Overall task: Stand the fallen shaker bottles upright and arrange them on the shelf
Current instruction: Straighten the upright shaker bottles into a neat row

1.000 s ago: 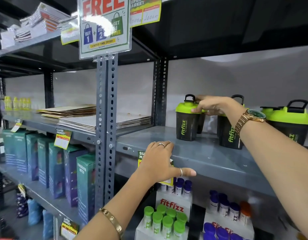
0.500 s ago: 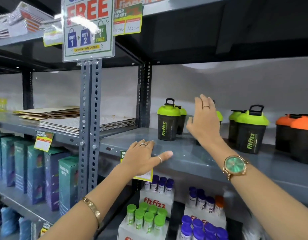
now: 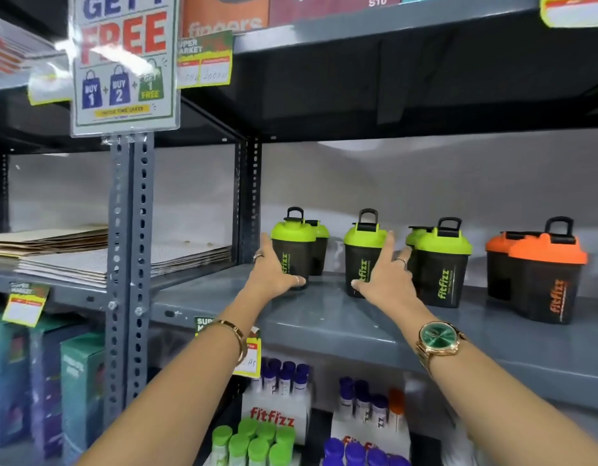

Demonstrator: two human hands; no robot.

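Left grip: left hand (image 3: 274, 274), fingers spread apart, palm against the left side of the leftmost green-lidded shaker (image 3: 292, 250), not closed around it.
Right grip: right hand (image 3: 386, 280), fingers apart, laid flat on the right side of the middle green-lidded shaker (image 3: 363, 257).
Shakers: all upright on the grey shelf (image 3: 324, 317); another green-lidded pair (image 3: 442, 267) stands just right of the right hand, an orange-lidded pair (image 3: 539, 277) at far right.
Below: small Fitfizz tubes (image 3: 274, 381) in display boxes.
Left bay: flat cardboard sheets (image 3: 72, 250).
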